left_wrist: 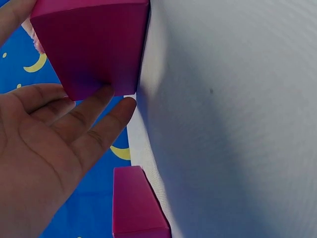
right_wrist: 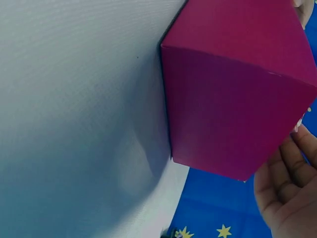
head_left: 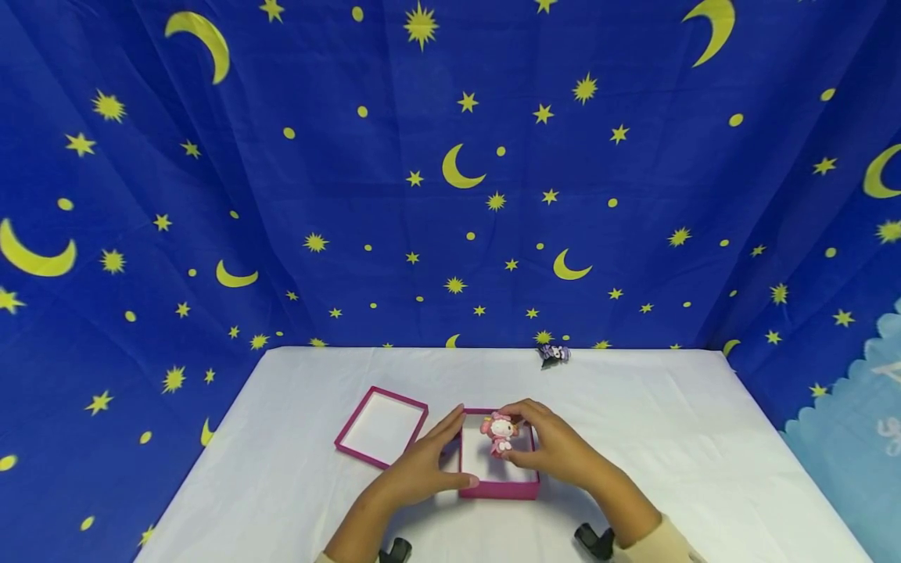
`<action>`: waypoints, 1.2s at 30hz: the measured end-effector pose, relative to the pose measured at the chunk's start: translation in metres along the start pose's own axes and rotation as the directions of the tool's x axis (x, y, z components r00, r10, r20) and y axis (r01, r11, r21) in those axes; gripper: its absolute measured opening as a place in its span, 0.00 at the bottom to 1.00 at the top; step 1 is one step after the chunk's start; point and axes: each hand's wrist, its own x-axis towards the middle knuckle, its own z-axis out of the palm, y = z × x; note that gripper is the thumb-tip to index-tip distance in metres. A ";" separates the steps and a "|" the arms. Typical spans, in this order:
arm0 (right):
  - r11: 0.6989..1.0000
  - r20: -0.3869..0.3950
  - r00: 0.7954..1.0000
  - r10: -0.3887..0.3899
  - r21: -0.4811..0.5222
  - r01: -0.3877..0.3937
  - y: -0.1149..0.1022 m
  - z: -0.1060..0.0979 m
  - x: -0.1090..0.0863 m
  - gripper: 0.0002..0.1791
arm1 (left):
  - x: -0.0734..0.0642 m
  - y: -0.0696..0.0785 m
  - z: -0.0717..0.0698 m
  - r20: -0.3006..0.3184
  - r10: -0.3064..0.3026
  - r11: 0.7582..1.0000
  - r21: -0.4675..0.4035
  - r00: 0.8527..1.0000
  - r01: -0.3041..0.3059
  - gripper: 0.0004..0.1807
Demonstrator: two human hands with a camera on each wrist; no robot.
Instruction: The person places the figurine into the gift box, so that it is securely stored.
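Observation:
A small pink and white character figurine (head_left: 500, 435) is over the open magenta box (head_left: 498, 490), pinched between the thumb and fingers of my right hand (head_left: 552, 446). It stands upright, and I cannot tell whether its base touches the white inside. My left hand (head_left: 421, 467) lies along the box's left side, its thumb on the near left corner and its fingers stretched toward the far one. In the left wrist view those fingers (left_wrist: 81, 119) rest nearly straight against the side wall (left_wrist: 94, 49). The right wrist view mostly shows the box's outside (right_wrist: 233, 109), with the figurine largely hidden.
A shallow magenta lid (head_left: 383, 426) with a white inside lies left of the box. Near the table's back edge is a small purple and black figurine (head_left: 554, 355). White cloth (head_left: 669, 438) covers the table, and a blue star-patterned curtain (head_left: 394, 211) hangs behind it.

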 end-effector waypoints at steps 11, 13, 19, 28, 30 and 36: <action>0.989 -0.023 0.998 -0.065 -0.136 0.061 -0.002 0.010 0.006 0.33 | 0.000 0.000 -0.001 0.004 -0.002 1.000 -0.012 1.000 0.002 0.55; 0.987 -0.023 0.997 -0.069 -0.150 0.064 -0.001 0.012 0.006 0.33 | 0.000 0.000 -0.001 0.004 0.000 1.000 -0.016 1.000 0.001 0.55; 0.982 0.000 0.998 -0.058 -0.183 0.057 -0.004 0.018 0.010 0.33 | 0.000 0.000 -0.001 0.004 0.005 1.000 -0.029 1.000 -0.005 0.55; 0.972 0.076 0.995 -0.066 -0.222 0.081 -0.008 0.027 0.013 0.32 | 0.001 -0.001 -0.001 0.010 0.022 1.000 -0.015 1.000 -0.021 0.55; 0.964 0.074 0.994 -0.078 -0.249 0.094 -0.008 0.029 0.015 0.31 | 0.001 -0.001 -0.001 0.008 0.027 1.000 -0.012 1.000 -0.027 0.54; 0.943 0.084 0.992 -0.091 -0.314 0.112 -0.009 0.032 0.020 0.31 | 0.000 -0.001 -0.001 0.006 0.019 1.000 -0.012 1.000 -0.019 0.55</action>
